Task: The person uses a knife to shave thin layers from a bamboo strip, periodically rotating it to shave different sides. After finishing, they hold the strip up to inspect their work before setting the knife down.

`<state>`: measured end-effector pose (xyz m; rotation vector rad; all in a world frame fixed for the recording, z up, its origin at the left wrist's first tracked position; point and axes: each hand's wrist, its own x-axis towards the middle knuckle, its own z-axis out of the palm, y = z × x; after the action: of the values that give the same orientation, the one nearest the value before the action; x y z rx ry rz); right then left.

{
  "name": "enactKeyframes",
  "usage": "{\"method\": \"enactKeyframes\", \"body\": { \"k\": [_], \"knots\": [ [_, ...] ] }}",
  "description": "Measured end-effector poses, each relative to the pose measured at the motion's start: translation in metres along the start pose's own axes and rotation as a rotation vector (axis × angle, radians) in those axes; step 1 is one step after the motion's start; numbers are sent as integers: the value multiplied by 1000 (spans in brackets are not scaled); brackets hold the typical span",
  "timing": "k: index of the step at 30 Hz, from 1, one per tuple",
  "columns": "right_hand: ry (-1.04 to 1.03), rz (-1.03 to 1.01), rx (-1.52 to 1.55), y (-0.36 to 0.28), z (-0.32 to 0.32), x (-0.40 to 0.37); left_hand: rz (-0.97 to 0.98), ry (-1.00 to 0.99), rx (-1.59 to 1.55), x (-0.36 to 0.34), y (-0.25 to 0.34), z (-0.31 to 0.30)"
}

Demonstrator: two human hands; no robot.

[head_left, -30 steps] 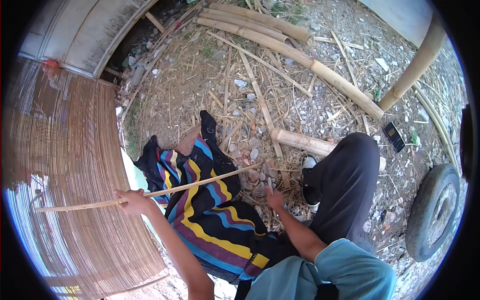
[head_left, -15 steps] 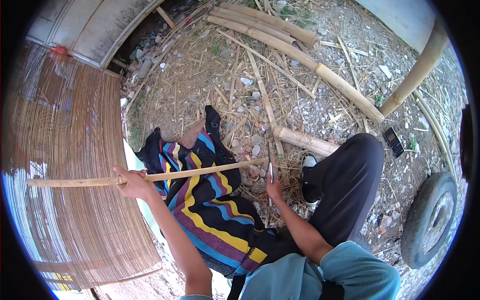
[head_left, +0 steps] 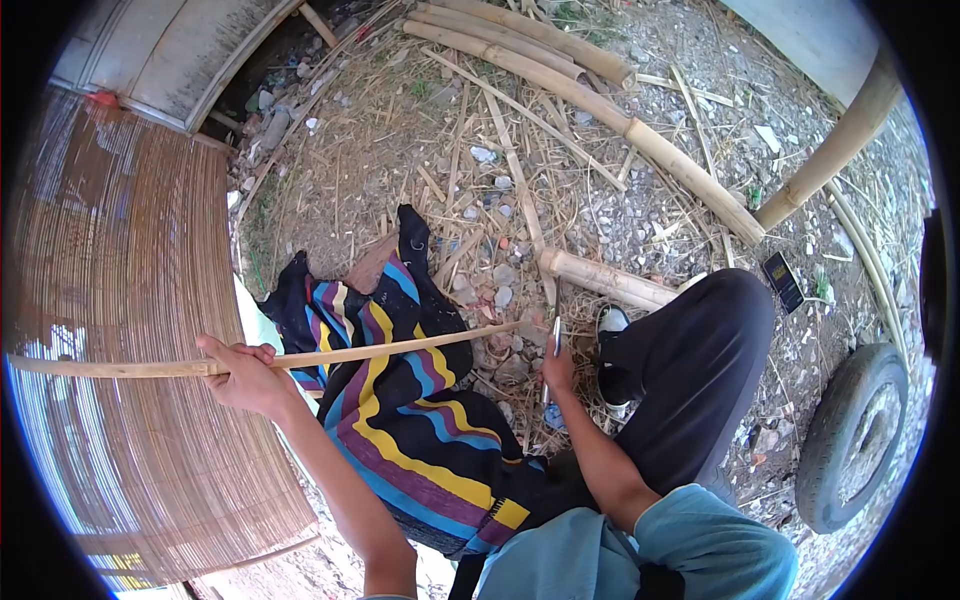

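Observation:
A long, thin bamboo strip runs across my lap from the far left to the middle of the view. My left hand is closed around it towards its left end. In my right hand is a knife, its blade pointing away from me. A small gap lies between the knife and the strip's right tip. Under the strip, a striped black, yellow, blue and purple cloth covers my leg.
Bamboo poles lie ahead among split pieces and rubble. A short bamboo piece is near my shoe. To the right are a phone and a tire. A slatted bamboo screen stands at left.
My left hand has moved left, taking the bamboo strip with it. The knife has shifted slightly right, away from the strip's tip.

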<state>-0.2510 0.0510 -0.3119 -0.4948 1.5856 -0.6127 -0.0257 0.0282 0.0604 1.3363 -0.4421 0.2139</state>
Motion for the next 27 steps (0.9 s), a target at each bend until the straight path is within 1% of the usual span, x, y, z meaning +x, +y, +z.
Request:
{"method": "enactKeyframes", "body": {
  "k": [1, 2, 5, 7, 8, 10, 11, 13, 14, 16, 17, 18, 20, 22, 24, 25, 27],
  "knots": [
    [-38, -18, 81, 5, 3, 3, -1, 0, 4, -3, -2, 1],
    [-38, -13, 78, 5, 3, 2, 10, -14, 13, -6, -5, 2],
    [-59, -52, 7, 4, 3, 5, 29, -35, 19, -9, -7, 4],
    [-143, -56, -188, 6, 1, 3, 35, -42, 23, -9, -9, 0],
    [-141, -51, -187, 8, 4, 1, 34, -45, 9, -9, -10, -1],
    [-126, -394, -485, 14, 19, -5, 31, -50, -4, -8, -12, 0],
    [-127, -390, -486, 18, 26, -8, 39, -29, 2, -8, -14, 0],
    [-253, -515, -484, 11, 37, -28, 53, -6, 14, -5, -16, 1],
    [-261, -513, -483, 6, 38, -36, 44, 16, 25, -2, -19, 1],
    [-378, -532, -412, -2, 37, -52, 39, 38, 43, 3, -23, 3],
    [-373, -467, -438, -1, 35, -57, 37, 53, 45, 5, -25, 4],
    [-378, -463, -437, 3, 32, -55, 35, 65, 49, 7, -27, 4],
    [-218, -292, -546, 17, 22, -37, 23, 43, 57, 13, -32, 1],
    [-153, -208, -640, 46, 1, -2, 6, 68, 78, 15, -33, 2],
    [-172, -35, -736, 46, -15, 25, 17, 82, 93, 13, -30, 8],
    [-177, -33, -732, 47, -11, 25, 20, 102, 118, 12, -30, 8],
    [-159, -60, -603, 46, -5, 18, 30, 81, 120, 12, -31, 7]
  ]
}}
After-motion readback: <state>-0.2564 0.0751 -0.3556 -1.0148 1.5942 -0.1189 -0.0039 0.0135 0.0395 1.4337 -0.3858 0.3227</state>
